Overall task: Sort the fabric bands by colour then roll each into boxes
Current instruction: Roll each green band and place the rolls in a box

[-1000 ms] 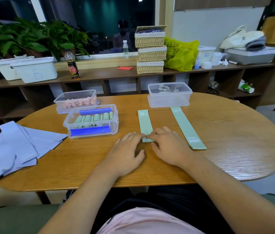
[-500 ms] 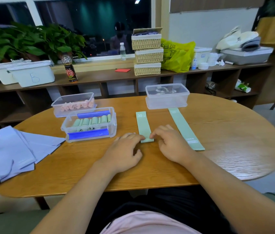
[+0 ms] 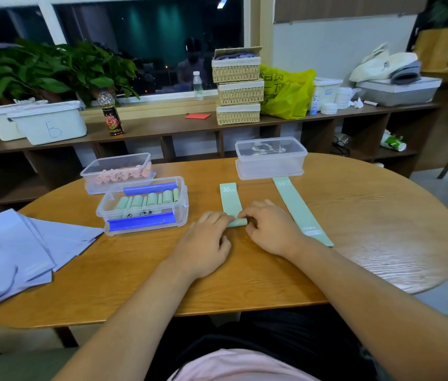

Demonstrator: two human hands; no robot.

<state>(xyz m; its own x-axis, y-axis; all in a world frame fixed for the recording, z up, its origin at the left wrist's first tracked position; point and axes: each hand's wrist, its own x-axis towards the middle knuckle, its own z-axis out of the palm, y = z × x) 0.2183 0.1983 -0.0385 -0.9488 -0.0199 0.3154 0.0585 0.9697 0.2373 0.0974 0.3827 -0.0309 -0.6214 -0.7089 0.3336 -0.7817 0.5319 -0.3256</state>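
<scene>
Indoors, wooden table (image 3: 354, 215), shelf (image 3: 162, 127) behind, left grip (image 3: 203, 243) and right grip (image 3: 269, 229) pinching green band (image 3: 231, 200)

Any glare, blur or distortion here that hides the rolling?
Head view: the wide-angle lens bows the shelf and table; the dark window throws reflections; a pale sheen covers the table's right end; left hand, right hand and green band read clearly.

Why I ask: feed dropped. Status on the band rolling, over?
Left hand, right hand both pinching the roll. Mint-green fabric band marked 30 LB, near end rolled. Second mint-green band flat beside right hand, not in the way.
</scene>
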